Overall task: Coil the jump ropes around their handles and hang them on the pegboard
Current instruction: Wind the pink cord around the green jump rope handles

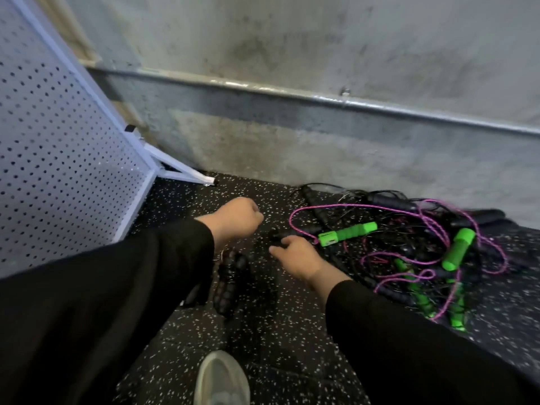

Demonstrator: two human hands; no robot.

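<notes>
Several jump ropes lie in a tangled heap on the speckled rubber floor at the right of the frame: black cords and black handles, purple cord looping through them, and bright green handles. One green handle lies near the heap's left edge, its long axis running left to right and tilted slightly up to the right. Another green handle sits further right, steeply slanted.

At the heap's left fringe the right hand has its fingers curled at a black handle, apparently taking hold of it, though motion blur hides how firm the grip is. That hand is clearly the nearer one to the pile; the green handle is just beyond its fingertips, to the right.

The left hand is balled into a fist, higher and to the left. A bundle of black handles with cord hangs below its wrist, seemingly suspended from the fist; I cannot tell exactly what the fingers clasp. My reading is that a black rope is being gathered, with the right hand drawing its other end out of the tangle towards the left.

Outward from there, the white pegboard leans at the upper left of the frame on a white foot, well apart from the heap, so any finished coil must travel left and up to reach it. A grey concrete wall with a metal pipe running across it fills the background, and a grey shoe shows at the bottom centre.
</notes>
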